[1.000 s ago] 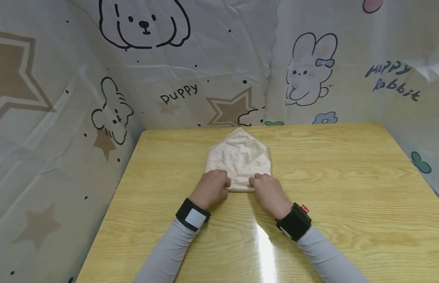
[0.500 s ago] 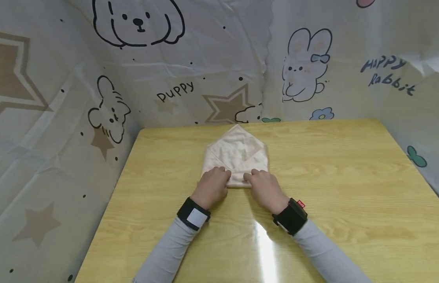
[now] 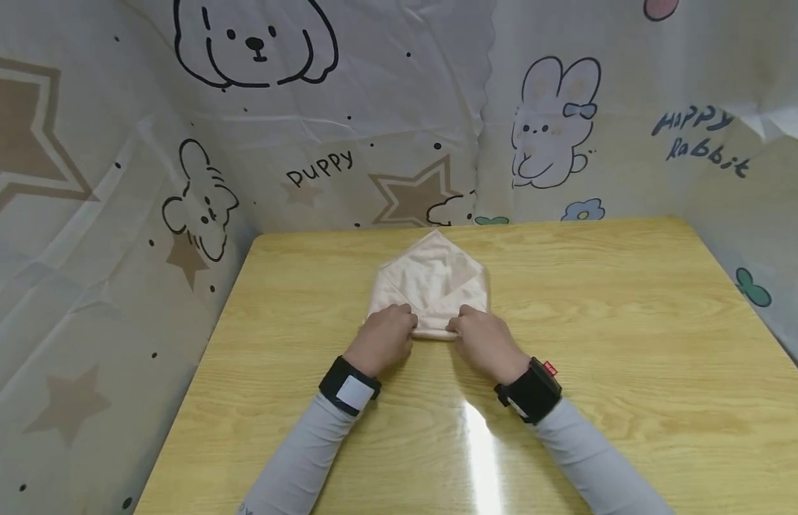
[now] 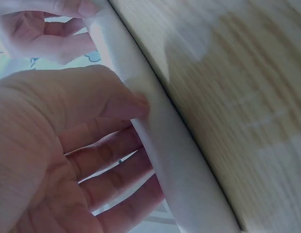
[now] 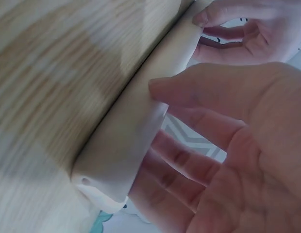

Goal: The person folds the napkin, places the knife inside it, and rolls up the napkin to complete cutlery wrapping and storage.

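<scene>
A folded cream cloth point(image 3: 431, 275) lies at the far middle of the table, its pointed corner toward the wall. Its near edge forms a thick roll point(image 4: 177, 165). My left hand point(image 3: 382, 337) grips the left part of this edge, thumb pressed on the near face and fingers reaching over the top. On the right part, my right hand point(image 3: 490, 345) grips it in the same way. The right wrist view shows that thumb on the roll and the blunt right end of the cloth point(image 5: 107, 170). Both hands partly cover the near edge in the head view.
The wood-grain table point(image 3: 598, 322) reaches back to a printed curtain point(image 3: 386, 93), which also rises along the left side. Black bands, the left one point(image 3: 350, 386) and the right one point(image 3: 533, 391), sit on the wrists. A light reflection marks the near tabletop.
Both hands and the cloth's near edge have shifted slightly away from the person. The hands keep their grip, and the camera view has moved a little.
</scene>
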A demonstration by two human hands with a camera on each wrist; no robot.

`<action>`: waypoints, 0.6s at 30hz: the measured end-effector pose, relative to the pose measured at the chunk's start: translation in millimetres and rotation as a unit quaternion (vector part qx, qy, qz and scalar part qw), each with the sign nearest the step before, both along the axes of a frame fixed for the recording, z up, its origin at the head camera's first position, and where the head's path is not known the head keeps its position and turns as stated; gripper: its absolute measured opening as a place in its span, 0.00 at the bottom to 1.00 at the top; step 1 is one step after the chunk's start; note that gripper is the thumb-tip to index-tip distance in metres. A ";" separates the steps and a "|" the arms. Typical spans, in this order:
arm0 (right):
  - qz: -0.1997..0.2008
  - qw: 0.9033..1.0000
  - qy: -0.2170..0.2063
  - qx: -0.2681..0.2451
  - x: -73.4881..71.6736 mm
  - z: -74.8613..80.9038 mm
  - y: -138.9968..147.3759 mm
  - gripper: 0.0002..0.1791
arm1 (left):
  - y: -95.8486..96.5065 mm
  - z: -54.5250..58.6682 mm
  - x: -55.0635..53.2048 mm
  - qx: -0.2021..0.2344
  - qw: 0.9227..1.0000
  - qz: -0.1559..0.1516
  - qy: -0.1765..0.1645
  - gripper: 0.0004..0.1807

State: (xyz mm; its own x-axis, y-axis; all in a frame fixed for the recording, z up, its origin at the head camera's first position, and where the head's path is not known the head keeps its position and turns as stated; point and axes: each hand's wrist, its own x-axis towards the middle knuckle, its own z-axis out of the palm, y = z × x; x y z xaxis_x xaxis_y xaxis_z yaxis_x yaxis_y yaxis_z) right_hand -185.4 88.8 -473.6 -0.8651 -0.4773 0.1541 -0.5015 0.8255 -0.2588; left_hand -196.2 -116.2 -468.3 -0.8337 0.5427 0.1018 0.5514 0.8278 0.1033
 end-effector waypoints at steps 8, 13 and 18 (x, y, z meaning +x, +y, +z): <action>-0.004 1.000 -0.025 -0.019 -3.9 -6.7 2.3 0.12 | -9.9 -3.3 -2.7 0.014 0.999 -0.029 -0.018 0.09; -0.013 0.998 -0.038 -0.047 -5.8 -7.0 2.7 0.10 | -13.8 -3.6 -8.4 0.061 0.997 -0.016 -0.047 0.11; -0.023 0.998 -0.023 -0.052 -7.0 -5.8 4.9 0.07 | -12.6 -4.1 -14.4 0.105 0.993 -0.003 -0.045 0.09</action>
State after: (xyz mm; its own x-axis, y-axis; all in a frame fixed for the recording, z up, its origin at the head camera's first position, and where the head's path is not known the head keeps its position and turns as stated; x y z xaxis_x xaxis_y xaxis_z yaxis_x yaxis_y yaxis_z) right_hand -192.4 93.7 -479.4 -0.8933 -0.4201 0.1600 -0.4489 0.8150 -0.3664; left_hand -210.6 -128.8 -472.4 -0.8418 0.5215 0.1392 0.5364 0.7798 0.3228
